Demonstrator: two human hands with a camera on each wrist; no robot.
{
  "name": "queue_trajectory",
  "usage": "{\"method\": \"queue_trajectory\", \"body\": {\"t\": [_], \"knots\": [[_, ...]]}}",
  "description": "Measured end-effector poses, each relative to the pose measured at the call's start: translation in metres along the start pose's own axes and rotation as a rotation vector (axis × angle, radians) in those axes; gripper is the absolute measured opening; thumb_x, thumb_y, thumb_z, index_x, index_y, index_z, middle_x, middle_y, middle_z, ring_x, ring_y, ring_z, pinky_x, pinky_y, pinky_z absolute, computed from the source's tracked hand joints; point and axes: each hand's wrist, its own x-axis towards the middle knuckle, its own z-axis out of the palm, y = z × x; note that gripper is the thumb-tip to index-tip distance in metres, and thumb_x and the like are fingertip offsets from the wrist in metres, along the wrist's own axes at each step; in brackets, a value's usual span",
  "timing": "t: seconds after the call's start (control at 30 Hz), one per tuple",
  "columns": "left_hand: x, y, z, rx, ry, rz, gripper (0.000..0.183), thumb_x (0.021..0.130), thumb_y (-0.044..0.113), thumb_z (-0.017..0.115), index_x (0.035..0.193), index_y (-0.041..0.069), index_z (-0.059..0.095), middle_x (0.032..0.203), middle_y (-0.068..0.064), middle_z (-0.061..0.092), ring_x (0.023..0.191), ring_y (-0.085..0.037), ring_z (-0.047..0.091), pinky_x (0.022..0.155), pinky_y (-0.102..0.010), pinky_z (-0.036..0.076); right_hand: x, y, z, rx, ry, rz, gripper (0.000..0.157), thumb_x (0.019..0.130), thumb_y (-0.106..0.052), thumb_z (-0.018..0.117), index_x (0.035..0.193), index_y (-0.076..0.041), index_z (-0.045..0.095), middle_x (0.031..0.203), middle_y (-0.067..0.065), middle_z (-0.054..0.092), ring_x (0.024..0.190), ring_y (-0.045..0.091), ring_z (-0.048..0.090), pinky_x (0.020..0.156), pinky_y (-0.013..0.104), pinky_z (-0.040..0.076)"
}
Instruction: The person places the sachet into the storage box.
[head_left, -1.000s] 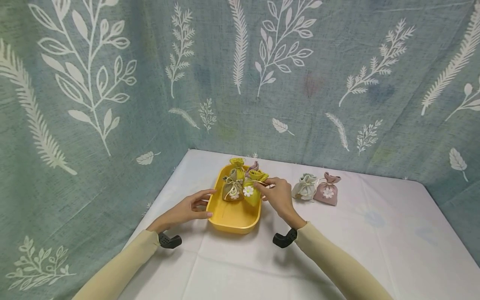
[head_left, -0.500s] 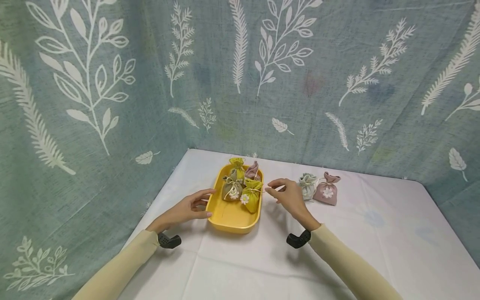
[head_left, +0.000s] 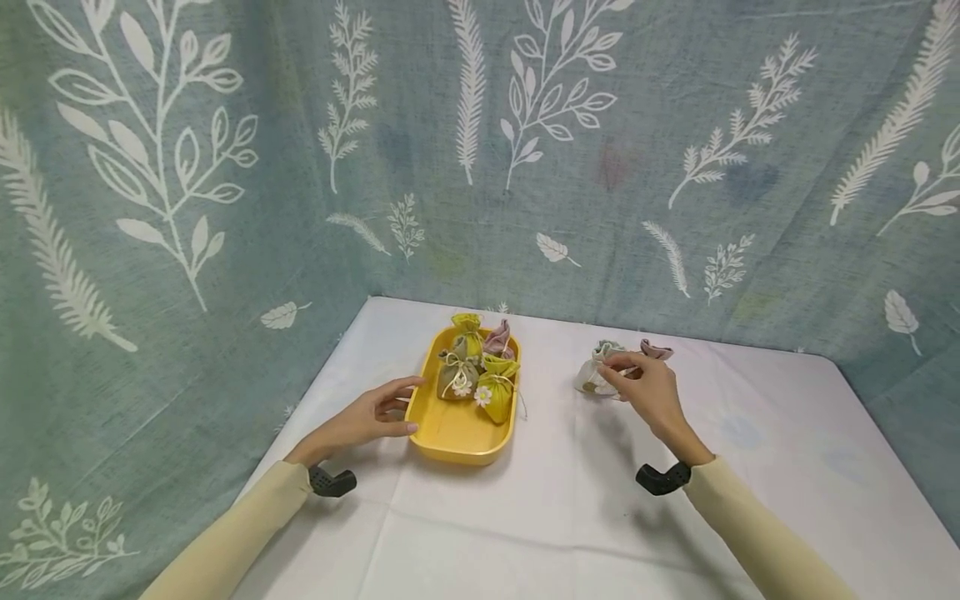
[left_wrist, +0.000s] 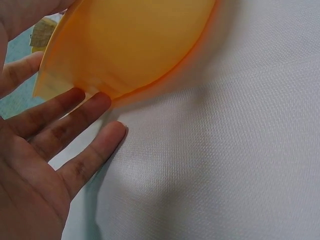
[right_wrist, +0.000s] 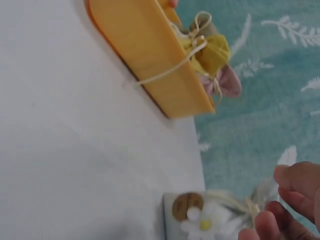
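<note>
My left hand point(head_left: 360, 421) rests its extended fingers against the left side of a yellow tray point(head_left: 457, 458); in the left wrist view the fingers point(left_wrist: 75, 122) are spread along its wall. Inside lie several small drawstring pouches: a yellow-green pouch point(head_left: 498, 396) with a daisy, a brown pouch point(head_left: 456, 379), another yellow-green pouch point(head_left: 467, 333) and a pink pouch point(head_left: 498, 340). At the right, my right hand point(head_left: 652, 396) is over a pale grey pouch point(head_left: 592, 383), thumb and fingers loosely bent around its tied neck. That pouch point(right_wrist: 195, 220) carries a white daisy and a brown button-like patch.
Behind my right hand stands a second pink pouch point(head_left: 656, 350), mostly hidden. A pale string point(head_left: 522, 400) hangs over the tray's right rim. The white-covered table point(head_left: 487, 542) meets a blue-green leaf-patterned curtain point(head_left: 435, 233) at the back and left.
My right hand has let go of the yellow-green daisy pouch, now lying in the tray, and moved right to the pale grey pouch. The left hand has stayed at the tray.
</note>
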Motion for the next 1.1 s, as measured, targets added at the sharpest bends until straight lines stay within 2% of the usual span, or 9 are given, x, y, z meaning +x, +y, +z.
{"method": "queue_trajectory", "body": {"t": [0.1, 0.27, 0.53, 0.73, 0.87, 0.97, 1.1], "knots": [[0.0, 0.0, 0.0, -0.003, -0.002, 0.013, 0.081, 0.093, 0.024, 0.08, 0.16, 0.022, 0.036, 0.159, -0.008, 0.042, 0.136, -0.032, 0.051, 0.109, -0.043, 0.048, -0.002, 0.01, -0.011, -0.018, 0.008, 0.036, 0.036, 0.096, -0.04, 0.075, 0.116, -0.011, 0.076, 0.101, 0.014, 0.072, 0.086, 0.042, 0.068, 0.07, 0.048, 0.062], [0.0, -0.001, 0.0, -0.013, -0.008, 0.03, 0.081, 0.093, 0.024, 0.08, 0.161, 0.02, 0.035, 0.16, -0.01, 0.041, 0.136, -0.033, 0.051, 0.108, -0.041, 0.049, -0.007, 0.026, -0.026, -0.061, 0.037, 0.089, 0.038, 0.096, -0.044, 0.073, 0.117, -0.012, 0.076, 0.103, 0.015, 0.072, 0.086, 0.041, 0.068, 0.069, 0.049, 0.061], [0.001, -0.002, -0.001, -0.001, -0.004, 0.011, 0.079, 0.094, 0.022, 0.079, 0.16, 0.022, 0.036, 0.159, -0.009, 0.042, 0.135, -0.033, 0.052, 0.109, -0.044, 0.048, -0.011, 0.047, -0.043, -0.118, 0.11, 0.107, 0.04, 0.096, -0.044, 0.074, 0.117, -0.01, 0.077, 0.103, 0.015, 0.073, 0.088, 0.038, 0.069, 0.068, 0.044, 0.063], [0.002, -0.002, -0.001, 0.001, -0.001, 0.0, 0.079, 0.094, 0.023, 0.079, 0.16, 0.023, 0.036, 0.16, -0.008, 0.041, 0.135, -0.032, 0.052, 0.11, -0.045, 0.048, -0.008, 0.06, -0.05, -0.14, 0.156, 0.133, 0.044, 0.096, -0.045, 0.073, 0.119, -0.007, 0.074, 0.11, 0.018, 0.07, 0.086, 0.037, 0.07, 0.063, 0.034, 0.062], [0.001, -0.001, -0.001, 0.003, 0.0, 0.0, 0.08, 0.093, 0.024, 0.08, 0.16, 0.023, 0.036, 0.158, -0.008, 0.043, 0.135, -0.032, 0.052, 0.109, -0.045, 0.048, -0.003, 0.064, -0.053, -0.122, 0.13, 0.181, 0.056, 0.095, -0.047, 0.074, 0.13, -0.004, 0.068, 0.118, 0.022, 0.068, 0.083, 0.037, 0.072, 0.064, 0.037, 0.062], [0.001, -0.002, -0.002, -0.002, -0.004, 0.005, 0.08, 0.093, 0.023, 0.08, 0.16, 0.022, 0.036, 0.158, -0.009, 0.043, 0.135, -0.032, 0.052, 0.109, -0.044, 0.048, 0.002, 0.066, -0.055, -0.111, 0.067, 0.222, 0.069, 0.094, -0.051, 0.073, 0.142, -0.003, 0.06, 0.128, 0.025, 0.064, 0.083, 0.036, 0.073, 0.066, 0.04, 0.063], [0.002, -0.002, -0.002, -0.008, -0.01, 0.009, 0.08, 0.093, 0.023, 0.08, 0.161, 0.021, 0.035, 0.159, -0.01, 0.042, 0.136, -0.033, 0.051, 0.109, -0.043, 0.048, 0.008, 0.068, -0.056, -0.12, -0.029, 0.274, 0.081, 0.094, -0.057, 0.07, 0.153, -0.006, 0.049, 0.14, 0.026, 0.056, 0.085, 0.031, 0.073, 0.067, 0.039, 0.061]]}}
